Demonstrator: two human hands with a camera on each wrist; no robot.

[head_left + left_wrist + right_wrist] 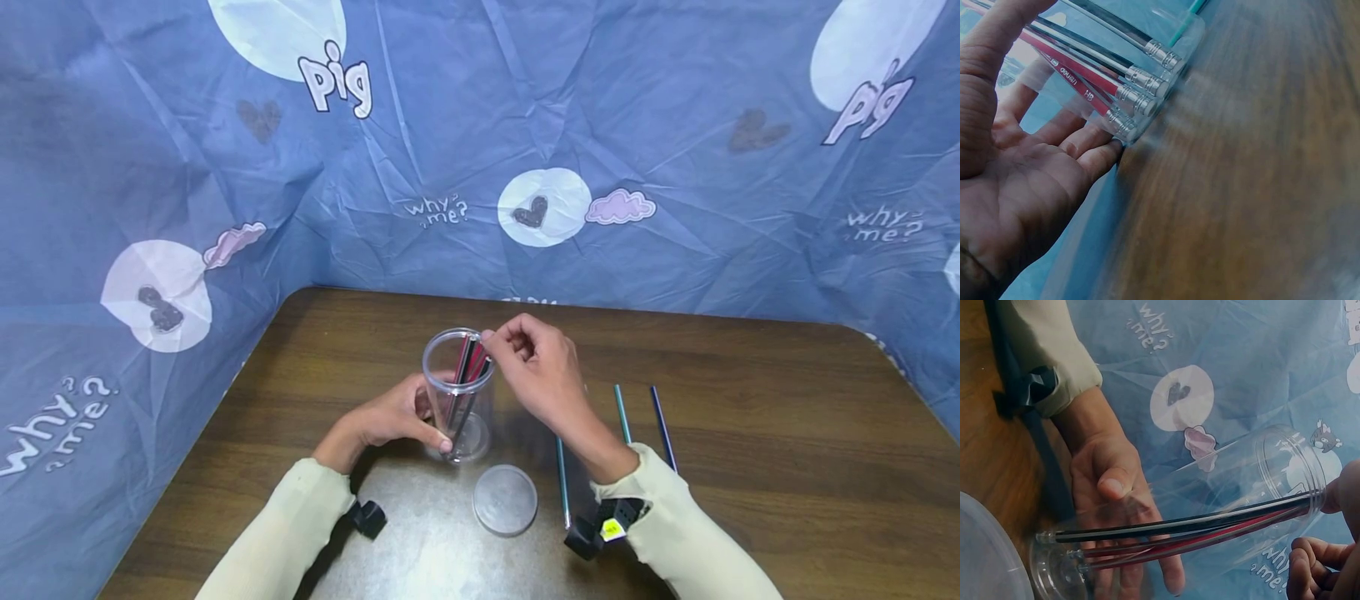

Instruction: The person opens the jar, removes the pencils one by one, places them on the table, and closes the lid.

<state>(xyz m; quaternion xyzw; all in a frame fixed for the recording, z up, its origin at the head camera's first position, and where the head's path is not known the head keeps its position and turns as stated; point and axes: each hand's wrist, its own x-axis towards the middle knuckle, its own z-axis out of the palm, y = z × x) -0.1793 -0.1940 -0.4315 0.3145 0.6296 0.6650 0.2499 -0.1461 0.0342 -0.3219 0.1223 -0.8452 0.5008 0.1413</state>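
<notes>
Clear plastic jar (482,408) at 11 o'clock from lid (505,500), clasped by left hand (393,412); red and black pencils (467,358) already inside; right hand (543,367) at rim, 2 o'clock, cannot tell if pinching; blue-teal pencils (562,483) still out, 3–4 o'clock; lid off.

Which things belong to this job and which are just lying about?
In the job: clear jar, red and black pencils inside it, left hand holding it, right hand at its rim.
Lying about, perhaps for later: round lid, loose pencils.
</notes>
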